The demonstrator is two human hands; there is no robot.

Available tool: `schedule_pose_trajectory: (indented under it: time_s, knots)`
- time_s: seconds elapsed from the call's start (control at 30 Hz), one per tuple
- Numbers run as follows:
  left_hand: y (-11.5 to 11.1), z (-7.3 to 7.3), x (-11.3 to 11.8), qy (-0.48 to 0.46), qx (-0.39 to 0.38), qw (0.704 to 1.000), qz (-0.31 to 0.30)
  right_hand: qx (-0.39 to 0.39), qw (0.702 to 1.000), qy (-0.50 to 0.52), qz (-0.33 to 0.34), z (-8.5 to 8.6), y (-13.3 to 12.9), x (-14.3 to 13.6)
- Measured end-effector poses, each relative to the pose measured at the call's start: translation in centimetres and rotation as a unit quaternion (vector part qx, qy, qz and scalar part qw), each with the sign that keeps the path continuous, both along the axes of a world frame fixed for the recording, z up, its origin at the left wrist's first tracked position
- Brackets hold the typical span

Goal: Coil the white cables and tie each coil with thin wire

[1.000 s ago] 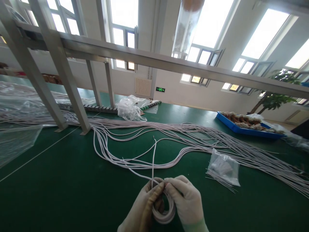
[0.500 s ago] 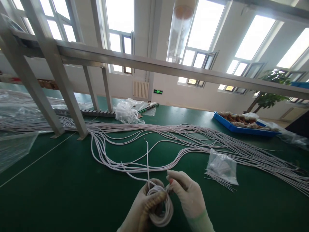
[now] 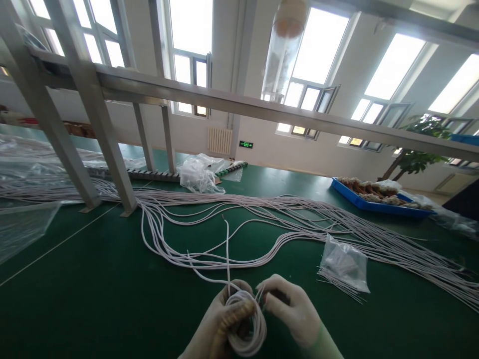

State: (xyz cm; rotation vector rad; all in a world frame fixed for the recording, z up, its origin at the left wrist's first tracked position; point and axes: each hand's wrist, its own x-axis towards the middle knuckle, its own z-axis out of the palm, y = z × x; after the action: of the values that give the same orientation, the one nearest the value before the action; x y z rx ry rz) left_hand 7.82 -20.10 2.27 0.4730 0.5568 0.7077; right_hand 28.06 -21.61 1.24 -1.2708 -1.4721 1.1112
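A small coil of white cable (image 3: 257, 326) is gripped in my gloved left hand (image 3: 228, 316), its thumb across the near side of the loops. One cable end stands up from the coil and another trails off to the upper left. Beside the coil on its right, my gloved right hand (image 3: 290, 304) pinches thin white strands (image 3: 259, 294) between thumb and forefinger. The strands rise by the coil's upper right edge; where they pass behind it is hidden.
Long white cables (image 3: 284, 199) run across the green table (image 3: 149, 309). A clear bag (image 3: 344, 262) with thin strips lies at right, a blue tray (image 3: 374, 204) farther back. Metal frame legs (image 3: 108, 144) stand at left, with plastic bags (image 3: 200, 174) behind the cables.
My right hand has moved slightly down, its fingers now curled closer around the strands. The coil has shifted a little down and left with my left hand.
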Motion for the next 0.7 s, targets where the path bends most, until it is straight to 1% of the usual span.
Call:
schedule_pose_trajectory:
  time_s: [0.03, 0.1, 0.17, 0.23, 0.33, 0.43, 0.53, 0.6, 0.63, 0.7]
  knots:
    - [0.0, 0.3, -0.2, 0.001, 0.005, 1.0, -0.003, 0.017, 1.0, -0.018, 0.005, -0.1, -0.2, -0.5]
    - [0.0, 0.8, -0.6, 0.017, 0.019, 1.0, -0.016, 0.074, 0.995, -0.07, -0.004, -0.3, -0.7, -1.2]
    - [0.1, 1.1, -1.0, 0.045, 0.033, 0.998, -0.032, 0.143, 0.981, -0.135, -0.001, -0.3, -1.1, -1.4]
    - [0.3, 1.1, -1.4, 0.078, 0.043, 0.995, -0.042, 0.185, 0.962, -0.198, 0.0, -0.2, -1.3, -1.1]
    - [0.6, 0.3, -1.8, 0.127, 0.063, 0.988, -0.063, 0.211, 0.939, -0.27, 0.007, 0.4, -0.8, -0.6]
    - [0.7, -0.6, -2.1, 0.152, 0.081, 0.982, -0.079, 0.225, 0.909, -0.345, 0.069, 0.7, 0.0, -0.3]
    - [0.6, -1.6, -2.5, 0.165, 0.081, 0.981, -0.062, 0.233, 0.882, -0.404, 0.059, 0.4, 0.5, -0.2]
    - [0.4, -2.3, -2.8, 0.176, 0.089, 0.98, -0.04, 0.253, 0.871, -0.416, 0.058, 0.4, 0.5, -0.2]
    - [0.3, -2.6, -2.9, 0.18, 0.092, 0.979, -0.027, 0.266, 0.862, -0.424, 0.08, 0.6, 0.4, -0.1]
    - [0.2, -3.0, -2.9, 0.181, 0.093, 0.979, -0.005, 0.29, 0.83, -0.455, 0.145, 1.5, 0.4, -0.1]
